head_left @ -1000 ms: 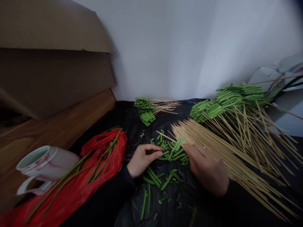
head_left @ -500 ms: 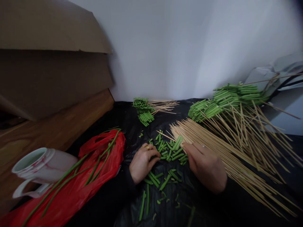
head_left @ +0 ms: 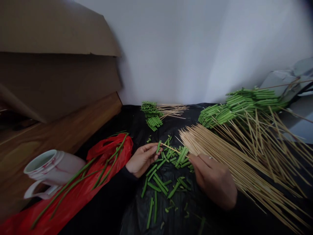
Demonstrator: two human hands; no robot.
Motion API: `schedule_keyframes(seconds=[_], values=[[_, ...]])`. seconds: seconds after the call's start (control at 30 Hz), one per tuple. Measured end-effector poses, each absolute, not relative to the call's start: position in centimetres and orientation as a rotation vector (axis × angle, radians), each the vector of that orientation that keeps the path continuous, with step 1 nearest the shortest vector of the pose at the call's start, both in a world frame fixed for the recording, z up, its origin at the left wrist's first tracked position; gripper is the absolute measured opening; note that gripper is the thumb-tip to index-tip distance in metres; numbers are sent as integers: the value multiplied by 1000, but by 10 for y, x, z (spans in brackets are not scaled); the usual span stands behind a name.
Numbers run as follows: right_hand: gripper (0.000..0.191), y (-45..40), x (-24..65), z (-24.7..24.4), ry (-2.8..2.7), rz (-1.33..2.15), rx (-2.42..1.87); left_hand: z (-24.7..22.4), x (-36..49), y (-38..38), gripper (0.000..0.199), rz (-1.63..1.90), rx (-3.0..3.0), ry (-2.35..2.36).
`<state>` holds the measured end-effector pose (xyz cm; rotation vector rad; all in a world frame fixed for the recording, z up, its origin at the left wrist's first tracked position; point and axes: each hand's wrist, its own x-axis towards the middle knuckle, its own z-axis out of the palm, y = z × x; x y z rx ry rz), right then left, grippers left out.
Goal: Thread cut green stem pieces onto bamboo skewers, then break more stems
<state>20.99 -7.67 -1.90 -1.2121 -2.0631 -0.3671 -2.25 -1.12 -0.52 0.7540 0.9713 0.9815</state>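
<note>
My left hand (head_left: pixel 143 160) pinches a cut green stalk piece (head_left: pixel 158 147) at its fingertips, beside the pointed end of a single bamboo skewer (head_left: pixel 174 150). My right hand (head_left: pixel 214 179) grips that skewer's other end and rests against a large spread of loose bamboo skewers (head_left: pixel 234 160). Between my hands lies a heap of cut green stalk pieces (head_left: pixel 182 157), with more scattered (head_left: pixel 160 184) below it. Threaded skewers of green pieces lie in a bunch (head_left: pixel 241 104) at the back right and a smaller bunch (head_left: pixel 152 117) at the back middle.
A black plastic sheet (head_left: pixel 137 212) covers the work surface. At the left, a red plastic bag (head_left: pixel 110 153) holds long green stalks, next to a white mug (head_left: pixel 52 171) with red marks. Cardboard (head_left: pixel 53 71) and a wooden board (head_left: pixel 61 130) stand at the left, a white wall behind.
My left hand has moved up and left off the heap and now pinches a green piece. A single skewer now spans between my hands. The view has shifted slightly.
</note>
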Motion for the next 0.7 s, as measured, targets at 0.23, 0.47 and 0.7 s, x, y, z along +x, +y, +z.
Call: schedule_keyframes(seconds=[0.23,0.47,0.7], values=[[24,-77,208,-23,-2088,-380,-1219,-6,-25,-11,21,1015,748,969],[24,-77,208,-24,-2109,-378,-1236,-6,-25,-10,19,1075,661,963],[25,-77,208,-27,-2121,-363,-1229,-3,-23,-9,19,1098,546,958]])
